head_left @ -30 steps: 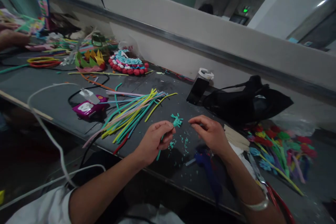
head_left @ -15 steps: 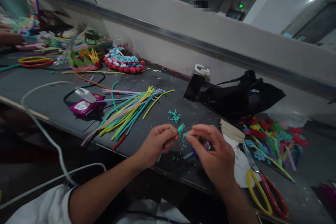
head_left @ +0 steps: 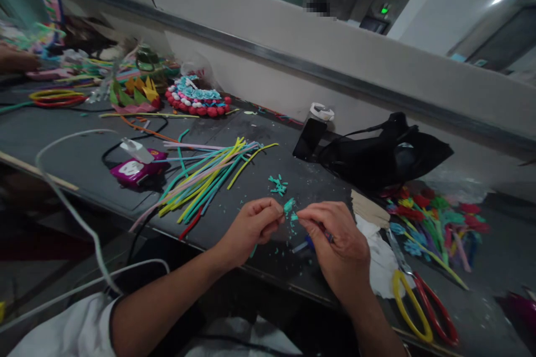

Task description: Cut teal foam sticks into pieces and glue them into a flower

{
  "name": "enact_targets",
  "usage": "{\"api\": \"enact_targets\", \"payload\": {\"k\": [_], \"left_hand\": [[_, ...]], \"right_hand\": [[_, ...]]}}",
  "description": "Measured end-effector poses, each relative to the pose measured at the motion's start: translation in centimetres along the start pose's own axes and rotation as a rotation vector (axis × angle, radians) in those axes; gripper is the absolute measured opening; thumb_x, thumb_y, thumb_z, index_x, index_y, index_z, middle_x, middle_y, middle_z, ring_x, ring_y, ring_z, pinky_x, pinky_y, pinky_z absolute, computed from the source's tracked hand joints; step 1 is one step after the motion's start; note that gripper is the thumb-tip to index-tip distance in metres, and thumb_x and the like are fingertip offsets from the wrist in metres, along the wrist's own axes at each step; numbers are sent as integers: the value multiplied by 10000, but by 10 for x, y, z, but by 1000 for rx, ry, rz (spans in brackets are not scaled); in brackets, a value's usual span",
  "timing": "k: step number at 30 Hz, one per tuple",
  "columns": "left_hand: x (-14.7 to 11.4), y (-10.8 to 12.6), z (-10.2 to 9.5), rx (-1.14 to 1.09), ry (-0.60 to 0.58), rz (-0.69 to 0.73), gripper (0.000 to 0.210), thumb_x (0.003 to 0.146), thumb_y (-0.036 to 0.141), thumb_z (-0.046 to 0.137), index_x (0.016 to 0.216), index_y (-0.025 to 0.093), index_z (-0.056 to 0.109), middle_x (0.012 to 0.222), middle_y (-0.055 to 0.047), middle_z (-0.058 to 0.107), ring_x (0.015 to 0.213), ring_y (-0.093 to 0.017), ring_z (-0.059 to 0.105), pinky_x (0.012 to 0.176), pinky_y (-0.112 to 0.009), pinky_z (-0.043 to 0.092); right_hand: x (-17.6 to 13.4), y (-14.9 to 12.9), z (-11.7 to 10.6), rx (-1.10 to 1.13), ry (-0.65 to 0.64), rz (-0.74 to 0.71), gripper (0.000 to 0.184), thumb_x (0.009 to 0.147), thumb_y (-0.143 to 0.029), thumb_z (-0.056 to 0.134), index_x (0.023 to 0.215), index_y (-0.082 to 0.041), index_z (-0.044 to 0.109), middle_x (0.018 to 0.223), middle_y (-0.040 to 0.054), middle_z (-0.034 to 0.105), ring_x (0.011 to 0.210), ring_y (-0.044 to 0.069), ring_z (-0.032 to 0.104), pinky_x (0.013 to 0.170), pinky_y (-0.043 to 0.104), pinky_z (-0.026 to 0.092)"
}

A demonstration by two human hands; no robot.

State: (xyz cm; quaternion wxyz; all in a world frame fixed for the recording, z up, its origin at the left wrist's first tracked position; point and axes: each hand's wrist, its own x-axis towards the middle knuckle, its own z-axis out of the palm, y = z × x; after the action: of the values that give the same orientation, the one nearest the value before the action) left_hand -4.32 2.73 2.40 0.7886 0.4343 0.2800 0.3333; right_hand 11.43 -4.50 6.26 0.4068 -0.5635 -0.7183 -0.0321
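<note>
My left hand [head_left: 260, 226] is closed in a pinch on a small teal flower [head_left: 288, 205], whose stem end pokes out below the fist. Close on its right, my right hand [head_left: 337, 234] pinches a tiny teal piece [head_left: 294, 216] between thumb and fingertips. The piece sits just below the flower; whether the two touch I cannot tell. Beyond the hands lies a little pile of cut teal bits [head_left: 278, 184], with crumbs scattered under the fingers. A blue object [head_left: 310, 241] is partly hidden behind my right hand.
Coloured stems [head_left: 209, 178] lie fanned out left, near a purple power strip [head_left: 136, 170] with a white cable. A phone [head_left: 310, 138] leans upright behind. To the right are a black bag [head_left: 377, 156], finished flowers [head_left: 439, 223] and scissors [head_left: 412, 307]. Another person's hand [head_left: 17, 59] is far left.
My right hand has shifted slightly, its fingers drawn closer together around the teal piece. The left hand with the flower has barely moved.
</note>
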Motion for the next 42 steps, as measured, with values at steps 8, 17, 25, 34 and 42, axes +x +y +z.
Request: {"api": "enact_targets", "payload": {"k": [8,17,25,34,42], "left_hand": [[-1,0,2,34,-9,26,282,830,384,623,681,159,544,466,94,288,413,-41,191,410,-213,115],[-1,1,2,59,-5,23,304,808,410,649,679,157,540,491,89,319,429,-41,203,420,-215,118],[0,-1,1,66,-1,34,295,806,395,645,673,156,536,488,88,326,423,-40,212,421,-215,127],[-1,1,3,80,14,39,304,776,400,662,659,151,533,521,79,354,433,-36,231,427,-212,136],[-2,2,3,73,-7,32,286,759,380,673,656,149,539,528,73,392,436,-34,241,434,-215,129]], "right_hand": [[2,-5,5,-20,54,-2,51,878,-177,650,861,-216,620,837,6,646,866,163,568,802,298,464],[1,-4,6,-53,23,26,44,900,-201,607,862,-222,617,844,10,657,869,169,580,805,312,470],[0,-2,5,-68,-1,51,56,905,-209,595,852,-223,608,846,18,652,865,177,581,799,321,470],[-2,0,6,-69,1,72,57,900,-209,598,846,-225,604,846,10,657,863,174,576,796,312,461],[-2,1,6,-56,-11,94,70,902,-215,597,835,-228,608,839,13,661,850,182,581,784,321,463]]}}
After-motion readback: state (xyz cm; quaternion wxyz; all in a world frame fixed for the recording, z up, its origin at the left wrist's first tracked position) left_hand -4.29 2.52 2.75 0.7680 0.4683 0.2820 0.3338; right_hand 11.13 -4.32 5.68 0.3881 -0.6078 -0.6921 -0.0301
